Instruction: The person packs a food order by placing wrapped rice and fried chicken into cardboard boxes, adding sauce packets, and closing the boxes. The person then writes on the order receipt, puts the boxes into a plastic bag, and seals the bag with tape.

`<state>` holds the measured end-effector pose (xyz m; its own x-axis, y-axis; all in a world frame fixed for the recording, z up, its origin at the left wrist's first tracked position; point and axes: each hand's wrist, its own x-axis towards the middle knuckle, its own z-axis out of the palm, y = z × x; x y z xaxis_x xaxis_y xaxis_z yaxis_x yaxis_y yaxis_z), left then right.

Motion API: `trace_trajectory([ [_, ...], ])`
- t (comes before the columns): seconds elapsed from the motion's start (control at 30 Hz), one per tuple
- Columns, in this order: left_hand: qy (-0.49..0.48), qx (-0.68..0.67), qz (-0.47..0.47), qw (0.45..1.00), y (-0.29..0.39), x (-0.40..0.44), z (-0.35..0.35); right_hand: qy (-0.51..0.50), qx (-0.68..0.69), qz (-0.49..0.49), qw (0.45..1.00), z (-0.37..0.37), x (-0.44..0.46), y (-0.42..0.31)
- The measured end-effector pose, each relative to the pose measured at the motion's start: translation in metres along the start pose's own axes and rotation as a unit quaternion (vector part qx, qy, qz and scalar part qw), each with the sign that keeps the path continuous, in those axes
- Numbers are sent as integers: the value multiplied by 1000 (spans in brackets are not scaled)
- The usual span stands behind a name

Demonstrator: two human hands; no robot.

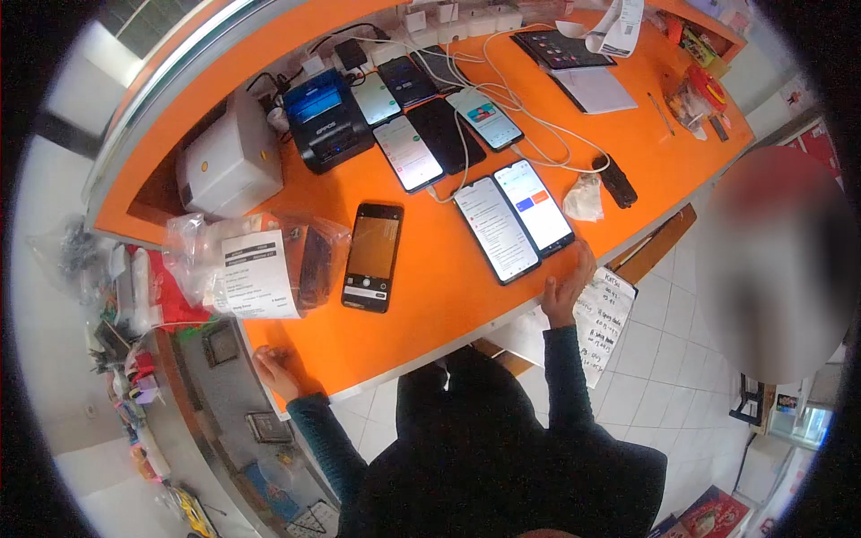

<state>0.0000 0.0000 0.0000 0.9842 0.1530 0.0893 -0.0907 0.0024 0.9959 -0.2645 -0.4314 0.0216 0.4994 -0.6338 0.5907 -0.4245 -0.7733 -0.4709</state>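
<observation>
Beside the near left corner of a bright-orange flat tabletop, the person's left hand is loosely curled, empty; the right hand, fingers partly spread and empty, is beside a black-framed rectangular phone, which lies alongside another text-filled, black-framed phone.

Black printer placed at far left, white boxy unit set just left of it. White cables strewn across far middle. White pad and dark folder laid at far right, red-topped container placed further right. Crumpled white tissue seen just beside black object at right.
</observation>
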Motion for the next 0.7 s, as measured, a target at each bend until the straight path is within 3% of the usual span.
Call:
trace_trajectory([
  [0.07, -15, -59, 11, 998, 12, -6, 5, 45, 87, 9, 995, 6, -7, 3],
  [0.17, -6, -115, -4, 993, 11, -12, 16, 171, -7, -22, 985, 8, 0, -7],
  [0.27, -11, -100, -13, 995, 4, -11, 7, 301, -35, 107, 947, 28, -20, -11],
  [0.3, -10, -140, -16, 990, 3, -14, 4, 299, -16, 184, 936, 33, -28, -13],
  [0.37, -3, -221, -15, 975, 6, -27, 3, 284, 31, 328, 900, 42, -45, -20],
  [0.4, -24, -99, 0, 995, 21, -36, -6, 291, 90, 360, 882, 53, -59, -12],
  [0.47, -37, -5, 21, 999, 33, -63, -32, 282, 217, 420, 835, 85, -91, -1],
  [0.5, -15, 60, 10, 998, 48, -83, -46, 247, 279, 481, 793, 81, -93, -29],
  [0.53, -61, 31, 6, 998, 53, -100, -68, 233, 341, 492, 767, 78, -96, -63],
  [0.57, -62, 45, 54, 996, 58, -121, -88, 214, 401, 503, 735, 78, -105, -97],
  [0.67, -20, 194, 51, 979, 58, -193, -160, 38, 198, 463, 863, 142, -206, -102],
  [0.7, -1, 189, 61, 980, 52, -216, -191, -38, 244, 505, 827, 93, -206, -189],
])
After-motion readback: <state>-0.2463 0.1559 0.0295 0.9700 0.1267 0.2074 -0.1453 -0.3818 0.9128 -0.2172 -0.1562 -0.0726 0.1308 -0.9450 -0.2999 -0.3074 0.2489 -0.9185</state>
